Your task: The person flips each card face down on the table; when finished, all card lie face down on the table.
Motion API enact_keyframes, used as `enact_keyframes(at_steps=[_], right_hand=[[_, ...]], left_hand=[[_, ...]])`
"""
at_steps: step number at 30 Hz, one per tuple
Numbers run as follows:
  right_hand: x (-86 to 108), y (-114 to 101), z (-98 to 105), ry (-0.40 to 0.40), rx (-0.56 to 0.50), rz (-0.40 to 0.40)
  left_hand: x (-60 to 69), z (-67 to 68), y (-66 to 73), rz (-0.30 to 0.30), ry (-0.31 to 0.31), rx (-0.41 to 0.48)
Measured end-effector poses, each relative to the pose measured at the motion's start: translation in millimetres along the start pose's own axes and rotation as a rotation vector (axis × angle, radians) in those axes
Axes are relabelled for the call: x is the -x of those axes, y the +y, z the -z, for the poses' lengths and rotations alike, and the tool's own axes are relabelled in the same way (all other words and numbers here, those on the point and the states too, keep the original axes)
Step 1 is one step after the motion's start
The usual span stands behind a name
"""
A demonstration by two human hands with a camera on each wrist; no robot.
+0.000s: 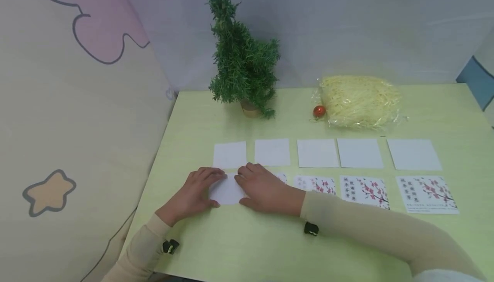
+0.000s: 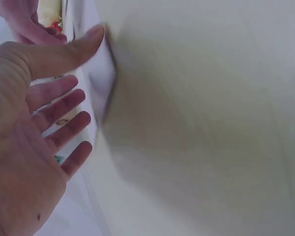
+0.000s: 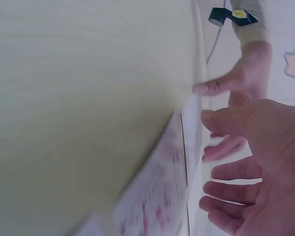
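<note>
A white card (image 1: 224, 191) lies on the table at the left end of the front row, its visible face blank. My left hand (image 1: 193, 192) is at its left side, thumb and fingers spread around the edge. On the opposite side, my right hand (image 1: 266, 189) reaches across, fingertips at the card's right edge and thumb apart. In the left wrist view the left hand's fingers (image 2: 64, 110) are loosely bent, with the thumb over the card's edge. The right wrist view shows the right hand's fingers (image 3: 231, 191) relaxed. Exact fingertip contact is hard to tell.
Several printed blossom cards (image 1: 364, 191) continue the front row; one is partly under my right hand. Several blank white cards (image 1: 317, 153) form the row behind. Farther back stand a small artificial tree (image 1: 243, 59), a red bauble (image 1: 319, 111) and a bag of yellow shreds (image 1: 360, 101).
</note>
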State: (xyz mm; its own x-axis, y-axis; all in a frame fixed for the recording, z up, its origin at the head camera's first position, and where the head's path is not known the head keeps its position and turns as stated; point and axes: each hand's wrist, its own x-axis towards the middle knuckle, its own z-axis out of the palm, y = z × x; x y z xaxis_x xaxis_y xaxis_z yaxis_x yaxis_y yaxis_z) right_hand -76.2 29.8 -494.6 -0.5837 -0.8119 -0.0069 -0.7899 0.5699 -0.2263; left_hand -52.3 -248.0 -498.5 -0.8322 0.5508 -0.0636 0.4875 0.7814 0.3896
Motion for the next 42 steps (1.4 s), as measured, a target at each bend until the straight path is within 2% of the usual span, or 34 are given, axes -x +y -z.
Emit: enact_keyframes(at_steps=[3, 6, 11, 16, 20, 24, 28, 30, 33, 35, 37, 40, 42], right_hand=[[26.2, 16, 12, -0.004, -0.047, -0.076], [48.4, 29, 17, 0.002, -0.024, -0.125], [63.3, 39, 13, 0.004, 0.02, -0.155], [62.3, 40, 10, -0.002, -0.016, -0.17], [64.0, 40, 13, -0.009, -0.032, -0.186], [67.1, 39, 19, 0.047, -0.083, -0.192], [67.7, 39, 25, 0.16, -0.143, -0.162], [68.6, 40, 30, 0.196, -0.214, -0.149], [72.5, 42, 39, 0.195, -0.432, -0.157], [75.7, 44, 46, 0.167, -0.607, -0.181], [78.5, 47, 51, 0.141, -0.718, -0.205], [80.5, 52, 49, 0.094, -0.717, -0.22], [80.2, 52, 41, 0.064, -0.631, -0.217]], left_hand=[[-7.1, 4.5, 16.2, -0.015, 0.032, 0.004], [-22.2, 4.9, 36.7, -0.068, 0.051, -0.012], [-50.4, -7.6, 62.7, -0.156, -0.018, -0.064], [-64.7, -22.7, 71.1, -0.187, -0.069, -0.089], [-67.3, -29.8, 70.9, -0.195, -0.055, -0.094], [-69.2, -33.3, 72.5, -0.187, -0.034, -0.066], [-76.1, -32.3, 80.0, -0.149, -0.008, 0.025], [-79.9, -31.0, 84.1, -0.128, 0.003, 0.09], [-82.7, -29.3, 88.6, -0.098, -0.003, 0.233], [-82.4, -28.9, 89.7, -0.056, -0.027, 0.371], [-81.7, -29.2, 89.9, -0.017, -0.049, 0.517], [-80.8, -30.8, 89.8, 0.028, -0.064, 0.659], [-80.1, -32.2, 90.4, 0.052, -0.064, 0.668]])
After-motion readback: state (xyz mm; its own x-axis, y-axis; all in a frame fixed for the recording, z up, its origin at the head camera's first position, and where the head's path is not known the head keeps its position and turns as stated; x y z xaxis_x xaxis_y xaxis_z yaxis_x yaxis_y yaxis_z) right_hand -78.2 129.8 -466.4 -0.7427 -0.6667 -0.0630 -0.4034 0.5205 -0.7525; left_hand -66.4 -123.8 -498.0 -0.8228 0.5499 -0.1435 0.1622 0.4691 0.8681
